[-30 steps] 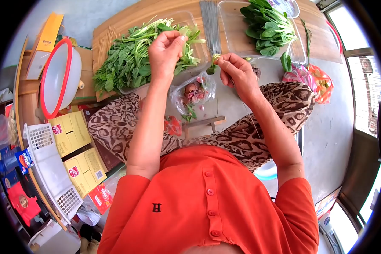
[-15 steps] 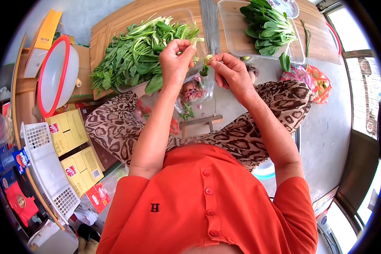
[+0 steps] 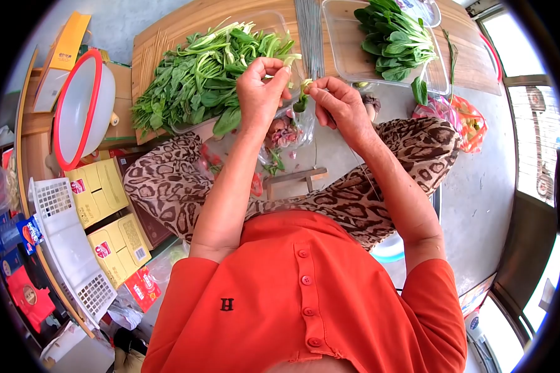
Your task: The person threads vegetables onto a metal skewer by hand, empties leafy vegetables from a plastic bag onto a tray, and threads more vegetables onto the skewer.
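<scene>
My left hand (image 3: 262, 90) is closed in a pinch on a pale green vegetable stem (image 3: 290, 58), whose end sticks out past the fingertips. Just right of it, my right hand (image 3: 341, 105) pinches a small leafy green (image 3: 301, 102) with a pale base. A thin line, perhaps a skewer, runs down below the right wrist. Behind the left hand, a large heap of leafy greens (image 3: 196, 78) fills a clear tray. Farther right, more greens (image 3: 398, 46) lie in a second clear tray (image 3: 345, 62). Between the trays lies a bundle of thin grey sticks (image 3: 309, 37).
Under the hands are a plastic bag with reddish scraps (image 3: 284, 133) and a small wooden stool (image 3: 295, 180). A red-rimmed colander (image 3: 81, 112), yellow boxes (image 3: 115, 245) and a white rack (image 3: 74, 248) stand at left. An orange-red bag (image 3: 470, 127) sits at right.
Both hands keep almost the same place and grip. The view has shifted very slightly.
</scene>
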A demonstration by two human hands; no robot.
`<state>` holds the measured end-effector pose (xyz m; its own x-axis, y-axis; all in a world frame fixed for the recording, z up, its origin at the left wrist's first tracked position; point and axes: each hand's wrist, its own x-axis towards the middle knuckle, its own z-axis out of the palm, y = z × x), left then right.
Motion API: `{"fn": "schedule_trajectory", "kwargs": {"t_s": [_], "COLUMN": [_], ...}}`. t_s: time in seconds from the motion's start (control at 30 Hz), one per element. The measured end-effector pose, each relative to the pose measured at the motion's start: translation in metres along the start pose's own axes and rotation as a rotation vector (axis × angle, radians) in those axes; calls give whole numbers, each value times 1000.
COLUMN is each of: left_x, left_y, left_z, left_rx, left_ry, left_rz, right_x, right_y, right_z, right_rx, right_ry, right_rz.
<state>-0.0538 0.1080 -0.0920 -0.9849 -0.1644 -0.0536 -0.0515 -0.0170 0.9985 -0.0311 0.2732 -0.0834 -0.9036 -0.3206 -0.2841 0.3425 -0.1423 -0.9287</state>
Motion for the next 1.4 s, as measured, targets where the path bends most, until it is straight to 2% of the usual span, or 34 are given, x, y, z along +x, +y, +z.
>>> {"fn": "schedule_trajectory", "kwargs": {"t_s": [0.63, 0.83, 0.93, 1.03, 1.2, 1.33, 1.4], "left_x": [-3, -3, -4, -10, -20, -21, -14], "left_y": [-1, -8, -9, -10, -6, -8, 11], "left_z": [3, 4, 4, 8, 20, 17, 5], "left_rx": [42, 74, 55, 165, -61, -46, 38], "left_ry": [18, 27, 1, -39, -103, -229, -174], "left_rz": [44, 146, 160, 173, 169, 191, 125], "right_x": [2, 3, 3, 4, 4, 0, 0], "right_y": [6, 8, 8, 7, 4, -6, -12], "right_z": [-1, -1, -2, -3, -6, -19, -25], "right_rx": [5, -13, -13, -9, 30, 90, 104], "right_ry": [-4, 0, 3, 25, 51, 58, 91], "right_rz": [-12, -14, -26, -35, -65, -68, -125]}}
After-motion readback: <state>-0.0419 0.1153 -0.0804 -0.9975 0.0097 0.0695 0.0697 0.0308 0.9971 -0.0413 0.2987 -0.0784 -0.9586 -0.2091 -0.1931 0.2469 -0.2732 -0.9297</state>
